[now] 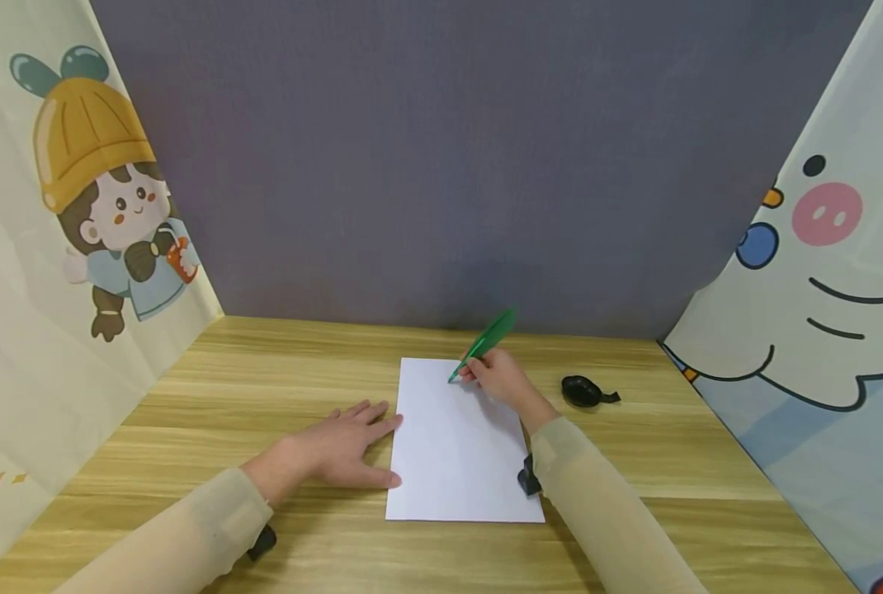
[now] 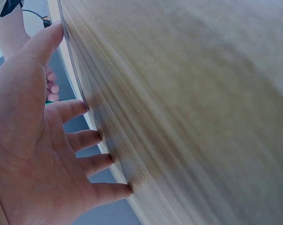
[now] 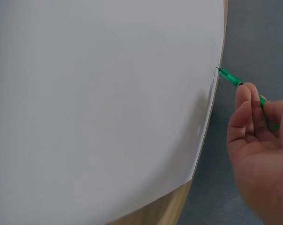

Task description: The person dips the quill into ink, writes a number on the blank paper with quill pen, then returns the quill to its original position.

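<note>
A green pen [image 1: 492,333] with a feather-shaped top leans in my right hand [image 1: 504,381], pinched between thumb and fingers. Its tip meets a white sheet of paper [image 1: 452,450] near the top edge. In the right wrist view the slim green tip [image 3: 229,76] points at the sheet, and the curled fingers of the right hand [image 3: 256,136] surround the barrel. My left hand [image 1: 337,447] lies spread beside the sheet, thumb and index fingertip at its left edge. The left wrist view shows this left hand [image 2: 43,140] with straight fingers, their tips against the wooden table.
To the right of the sheet lies a black oval object [image 1: 583,391] with a short tail. The wood-grain table [image 1: 263,363] ends at a dark grey back panel [image 1: 441,165]. Printed cloths with cartoon figures hang on the left [image 1: 11,330] and right [image 1: 820,462].
</note>
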A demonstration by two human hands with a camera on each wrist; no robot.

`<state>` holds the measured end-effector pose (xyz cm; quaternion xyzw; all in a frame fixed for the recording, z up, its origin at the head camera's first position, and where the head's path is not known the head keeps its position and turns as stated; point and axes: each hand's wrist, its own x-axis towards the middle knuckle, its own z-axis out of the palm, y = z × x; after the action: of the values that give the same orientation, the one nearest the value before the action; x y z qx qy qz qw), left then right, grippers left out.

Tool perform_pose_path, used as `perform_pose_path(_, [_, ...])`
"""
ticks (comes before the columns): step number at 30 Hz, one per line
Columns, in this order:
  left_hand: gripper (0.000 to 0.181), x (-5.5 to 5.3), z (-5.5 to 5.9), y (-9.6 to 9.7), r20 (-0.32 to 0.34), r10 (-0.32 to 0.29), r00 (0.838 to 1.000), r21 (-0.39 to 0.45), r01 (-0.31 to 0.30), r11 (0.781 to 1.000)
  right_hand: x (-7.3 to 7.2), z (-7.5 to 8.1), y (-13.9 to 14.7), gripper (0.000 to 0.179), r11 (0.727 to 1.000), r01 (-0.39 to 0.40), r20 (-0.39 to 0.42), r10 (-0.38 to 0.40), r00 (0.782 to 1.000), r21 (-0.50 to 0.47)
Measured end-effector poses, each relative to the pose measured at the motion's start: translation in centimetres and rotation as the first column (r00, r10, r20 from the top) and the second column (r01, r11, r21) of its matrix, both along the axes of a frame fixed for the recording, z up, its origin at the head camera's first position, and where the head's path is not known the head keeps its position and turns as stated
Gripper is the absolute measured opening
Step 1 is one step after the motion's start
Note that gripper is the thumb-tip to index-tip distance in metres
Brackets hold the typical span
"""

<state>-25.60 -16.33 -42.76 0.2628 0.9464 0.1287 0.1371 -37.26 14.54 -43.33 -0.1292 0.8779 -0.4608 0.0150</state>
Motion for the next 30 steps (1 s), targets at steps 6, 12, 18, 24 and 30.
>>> perform_pose_path(6, [0.101,0.0,0.2,0.0,0.009,0.004,1.0,-0.003,-0.004,1.0,0.1,0.0,-0.3,0.032,1.0,-0.018,0.001,0.018,1.0,-0.004])
perform_pose_path(12, [0.101,0.1,0.3,0.0,0.01,0.002,1.0,-0.007,-0.002,1.0,0.3,0.0,-0.5,0.032,0.999,-0.036,-0.018,0.036,0.999,0.001])
perform_pose_path(18, [0.101,0.1,0.3,0.0,0.017,0.005,1.0,0.0,-0.005,1.0,0.5,0.2,-0.9,0.032,0.999,-0.045,-0.022,0.045,0.999,-0.001])
perform_pose_path(24, [0.101,0.2,0.3,0.0,0.009,0.005,1.0,-0.005,-0.005,1.0,0.8,0.3,-1.1,0.031,0.998,-0.06,-0.009,0.06,0.998,-0.018])
perform_pose_path(30, [0.101,0.2,0.2,0.1,0.004,0.009,1.0,-0.003,-0.009,1.0,1.0,0.2,-1.3,0.03,0.997,-0.071,-0.012,0.071,0.997,-0.013])
